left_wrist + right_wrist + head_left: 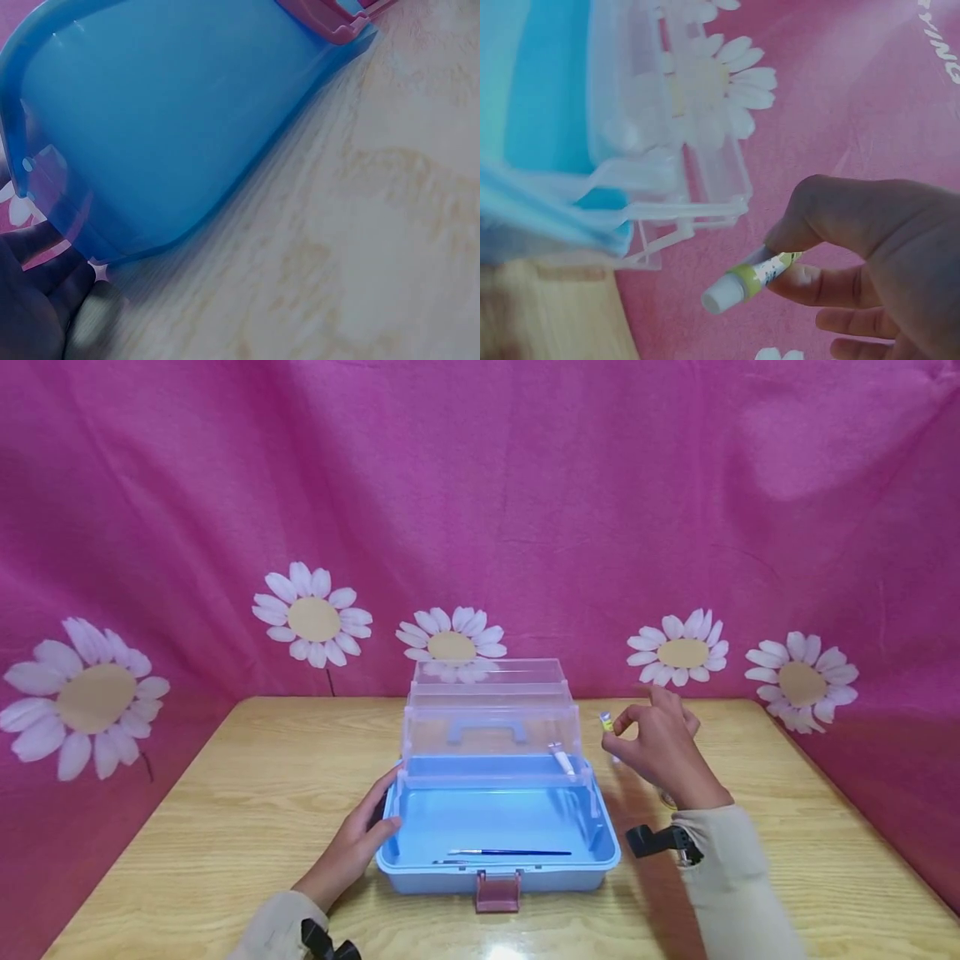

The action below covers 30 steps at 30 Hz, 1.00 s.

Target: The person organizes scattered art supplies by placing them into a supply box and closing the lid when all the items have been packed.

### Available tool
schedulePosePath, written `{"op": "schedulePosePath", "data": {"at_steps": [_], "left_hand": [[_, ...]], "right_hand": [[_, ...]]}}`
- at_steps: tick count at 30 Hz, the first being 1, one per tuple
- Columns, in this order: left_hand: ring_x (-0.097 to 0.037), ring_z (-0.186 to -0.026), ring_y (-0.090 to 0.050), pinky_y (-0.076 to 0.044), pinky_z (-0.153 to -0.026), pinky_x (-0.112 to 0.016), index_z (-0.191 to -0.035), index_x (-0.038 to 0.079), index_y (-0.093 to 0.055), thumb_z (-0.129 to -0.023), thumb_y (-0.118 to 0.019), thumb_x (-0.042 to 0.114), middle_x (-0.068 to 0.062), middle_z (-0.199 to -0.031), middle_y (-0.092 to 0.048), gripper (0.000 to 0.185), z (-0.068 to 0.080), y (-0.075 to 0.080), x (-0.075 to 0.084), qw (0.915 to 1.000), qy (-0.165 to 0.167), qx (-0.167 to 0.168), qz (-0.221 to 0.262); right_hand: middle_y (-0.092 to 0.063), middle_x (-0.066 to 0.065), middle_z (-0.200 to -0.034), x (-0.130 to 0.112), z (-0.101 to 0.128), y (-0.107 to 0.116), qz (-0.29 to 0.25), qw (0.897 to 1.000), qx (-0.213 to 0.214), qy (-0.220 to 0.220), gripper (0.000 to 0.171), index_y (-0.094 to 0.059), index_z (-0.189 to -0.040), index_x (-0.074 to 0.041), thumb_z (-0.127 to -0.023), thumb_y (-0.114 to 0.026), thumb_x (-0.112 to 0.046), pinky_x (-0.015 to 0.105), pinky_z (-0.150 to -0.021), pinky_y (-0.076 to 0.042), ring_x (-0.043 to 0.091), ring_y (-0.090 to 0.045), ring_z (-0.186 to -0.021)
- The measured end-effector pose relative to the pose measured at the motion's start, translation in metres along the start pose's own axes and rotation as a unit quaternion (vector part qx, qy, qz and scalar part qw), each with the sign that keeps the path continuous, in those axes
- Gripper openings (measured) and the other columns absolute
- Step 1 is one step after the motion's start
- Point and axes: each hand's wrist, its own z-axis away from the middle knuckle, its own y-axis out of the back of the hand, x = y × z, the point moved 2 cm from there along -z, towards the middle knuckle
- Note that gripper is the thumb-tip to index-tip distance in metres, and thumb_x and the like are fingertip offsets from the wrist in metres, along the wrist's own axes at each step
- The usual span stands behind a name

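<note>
A blue storage box (495,881) stands open on the table, its clear tiered trays (487,697) raised at the back. At its left side, my left hand (356,839) grips the wall, thumb over the rim and fingers outside. My right hand (660,743) pinches a small paint tube (761,274) between thumb and forefinger, in the air to the right of the trays. The tube has a white cap and a yellow-green band. Another white tube (562,760) rests in a clear tray. A dark blue paintbrush (517,852) lies in the box near the front wall.
A second thin brush (450,862) lies beside the blue one. The pink latch (498,893) hangs down at the box's front. Partly hidden below my right hand, a small round yellowish object (667,799) sits on the wooden table (262,827). A pink flowered cloth (525,527) hangs behind.
</note>
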Motion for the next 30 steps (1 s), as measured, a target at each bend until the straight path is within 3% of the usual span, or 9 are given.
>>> {"op": "schedulePosePath", "data": {"at_steps": [6,12,30], "left_hand": [[-0.028,-0.147,-0.014,-0.013,-0.116,-0.053,-0.153,0.030,-0.022,-0.101,-0.046,0.020,-0.002,-0.160,-0.017,0.059,-0.002,0.000,0.000,0.9997,-0.024,-0.003,0.005],[-0.029,-0.147,-0.013,-0.013,-0.115,-0.055,-0.153,0.030,-0.022,-0.101,-0.046,0.020,-0.003,-0.160,-0.017,0.058,0.000,0.000,0.000,0.9997,-0.024,-0.002,0.003],[-0.030,-0.147,-0.013,-0.013,-0.115,-0.054,-0.153,0.027,-0.022,-0.100,-0.046,0.017,-0.004,-0.160,-0.017,0.060,0.000,0.002,0.000,0.9996,-0.027,0.001,-0.002]], "right_hand": [[-0.042,0.024,-0.138,-0.007,-0.005,0.000,-0.019,0.999,0.028,0.009,0.011,-0.068,-0.068,-0.006,-0.072,-0.073,-0.016,0.069,-0.099,-0.014,0.045,-0.029,-0.130],[-0.045,0.024,-0.135,-0.010,-0.005,-0.004,-0.023,0.998,0.047,0.031,0.011,-0.068,-0.066,-0.006,-0.073,-0.072,-0.014,0.069,-0.099,-0.015,0.044,-0.031,-0.129],[-0.045,0.021,-0.136,-0.022,-0.002,-0.015,-0.041,0.997,0.041,0.044,0.013,-0.067,-0.067,-0.009,-0.074,-0.073,-0.017,0.069,-0.100,-0.016,0.042,-0.032,-0.129]]}}
